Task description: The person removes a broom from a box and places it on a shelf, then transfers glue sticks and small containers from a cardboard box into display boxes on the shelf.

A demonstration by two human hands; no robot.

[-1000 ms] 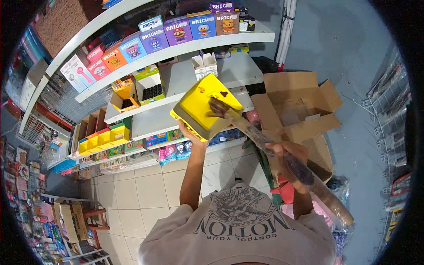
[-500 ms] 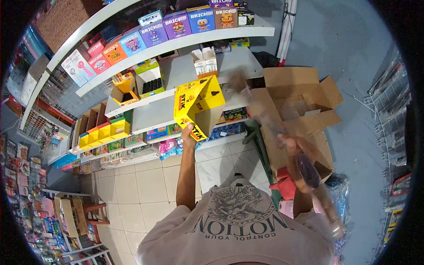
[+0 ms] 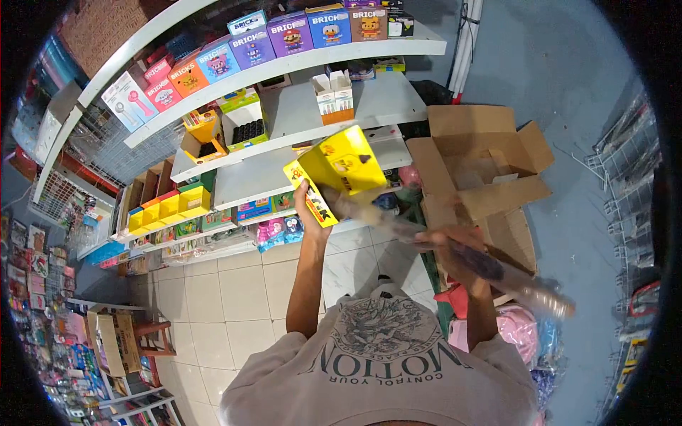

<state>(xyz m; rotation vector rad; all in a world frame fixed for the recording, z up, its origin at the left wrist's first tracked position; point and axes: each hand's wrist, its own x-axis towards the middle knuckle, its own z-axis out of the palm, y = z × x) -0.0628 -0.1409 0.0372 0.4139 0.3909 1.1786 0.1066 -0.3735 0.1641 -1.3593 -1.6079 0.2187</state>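
Observation:
My left hand (image 3: 310, 206) grips an open yellow cardboard display box (image 3: 353, 160) by its lower left edge. The box is tilted, with its hollow side toward my right hand and part of the word "STIK" on its front. My right hand (image 3: 455, 248), blurred by motion, is closed around a long duster-like stick (image 3: 490, 266). The stick has a dark purplish middle and a pale, see-through end. Its blurred tip reaches into the mouth of the yellow box.
White shelves (image 3: 284, 153) ahead hold brick toy boxes (image 3: 290, 37), a white-and-orange carton (image 3: 334, 99) and a green display box (image 3: 245, 124). Yellow bins (image 3: 170, 207) stand at left. An open cardboard box (image 3: 472, 121) is at right, with pink wrapped goods (image 3: 517, 330) below it.
The duster-like stick has swung down and left, its tip moving from beyond the box into it. The yellow box has turned and tilted in my left hand.

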